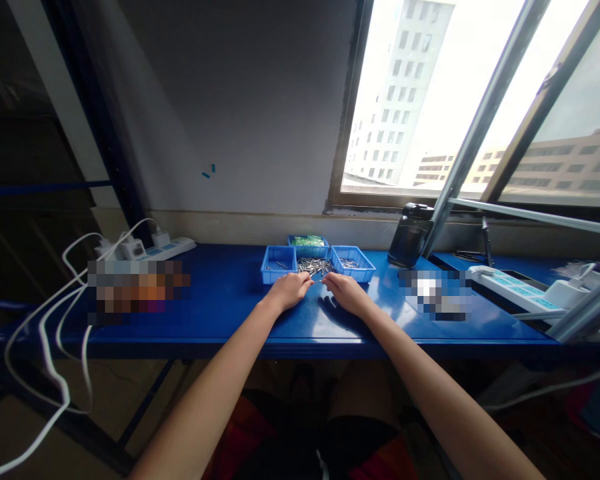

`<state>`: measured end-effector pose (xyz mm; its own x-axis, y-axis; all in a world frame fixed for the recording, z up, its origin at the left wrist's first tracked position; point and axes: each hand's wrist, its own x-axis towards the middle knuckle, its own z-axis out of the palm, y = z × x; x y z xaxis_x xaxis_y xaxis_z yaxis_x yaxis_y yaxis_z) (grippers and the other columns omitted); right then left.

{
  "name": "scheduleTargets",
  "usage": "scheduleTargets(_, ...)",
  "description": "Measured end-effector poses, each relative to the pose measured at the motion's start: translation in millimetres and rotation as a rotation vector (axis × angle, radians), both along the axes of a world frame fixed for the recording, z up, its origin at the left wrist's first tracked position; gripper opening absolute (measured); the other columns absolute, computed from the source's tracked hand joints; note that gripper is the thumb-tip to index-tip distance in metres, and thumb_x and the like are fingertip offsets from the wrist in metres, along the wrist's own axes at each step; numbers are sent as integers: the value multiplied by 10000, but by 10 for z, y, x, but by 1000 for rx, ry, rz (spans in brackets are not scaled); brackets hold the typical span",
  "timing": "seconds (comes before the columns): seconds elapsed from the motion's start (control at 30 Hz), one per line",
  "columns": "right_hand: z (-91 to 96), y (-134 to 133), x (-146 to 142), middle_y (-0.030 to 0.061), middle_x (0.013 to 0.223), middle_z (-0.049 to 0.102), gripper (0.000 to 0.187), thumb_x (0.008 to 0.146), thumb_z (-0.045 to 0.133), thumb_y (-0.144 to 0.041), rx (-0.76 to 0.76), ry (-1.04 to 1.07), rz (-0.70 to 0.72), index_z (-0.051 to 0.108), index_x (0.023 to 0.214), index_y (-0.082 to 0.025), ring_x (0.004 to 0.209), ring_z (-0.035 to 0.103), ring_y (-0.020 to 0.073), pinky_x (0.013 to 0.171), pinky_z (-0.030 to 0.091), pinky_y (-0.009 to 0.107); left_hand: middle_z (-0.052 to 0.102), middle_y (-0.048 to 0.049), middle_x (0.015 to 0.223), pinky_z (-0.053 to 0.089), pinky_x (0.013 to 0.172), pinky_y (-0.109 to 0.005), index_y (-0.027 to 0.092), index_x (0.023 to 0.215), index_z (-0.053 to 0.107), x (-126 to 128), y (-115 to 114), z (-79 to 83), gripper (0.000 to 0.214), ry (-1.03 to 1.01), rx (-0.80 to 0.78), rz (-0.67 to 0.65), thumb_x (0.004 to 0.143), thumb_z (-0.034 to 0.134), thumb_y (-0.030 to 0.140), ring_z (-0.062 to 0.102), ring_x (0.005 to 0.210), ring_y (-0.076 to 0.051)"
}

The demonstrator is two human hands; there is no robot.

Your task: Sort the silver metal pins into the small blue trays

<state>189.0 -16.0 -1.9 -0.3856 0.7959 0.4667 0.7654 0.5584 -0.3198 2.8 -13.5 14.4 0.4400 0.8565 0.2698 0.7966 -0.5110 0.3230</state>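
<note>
Metal pins [314, 267] just beyond left hand [291, 290] and right hand [349, 293]

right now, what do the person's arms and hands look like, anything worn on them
Both arms are bare, with no sleeves in view. The left hand and right hand wear no gloves. No watch or band shows on either wrist; the fingers are too small to tell about rings.
</note>
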Motion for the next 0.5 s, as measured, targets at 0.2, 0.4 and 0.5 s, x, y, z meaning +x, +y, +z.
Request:
scheduleTargets(0.2,-10,-4,7,31,706,606,303,891,299,-326,-37,22,3,483,700,-179,643,544,118,628,383,210,630,-59,818,409,631,-227,185,850,567,-4,33,-36,351,-11,-8,3,877,298,409,582,753,-163)
scheduleTargets(0.4,6,-21,5,25,672,593,331,892,277,-352,-51,10,2,467,680,-183,622,537,124,625,378,224,631,-59,798,393,601,-232,190,823,552,-8,61,-72,351,2,2,-22,884,273,394,580,712,-164)
scheduleTargets(0.5,11,-24,0,20,649,581,320,892,281,-339,-52,4,6,455,672,-185,615,534,124,627,376,226,632,-61,811,394,611,-232,190,839,547,-10,57,-67,351,-2,-2,-25,885,269,399,581,725,-164)
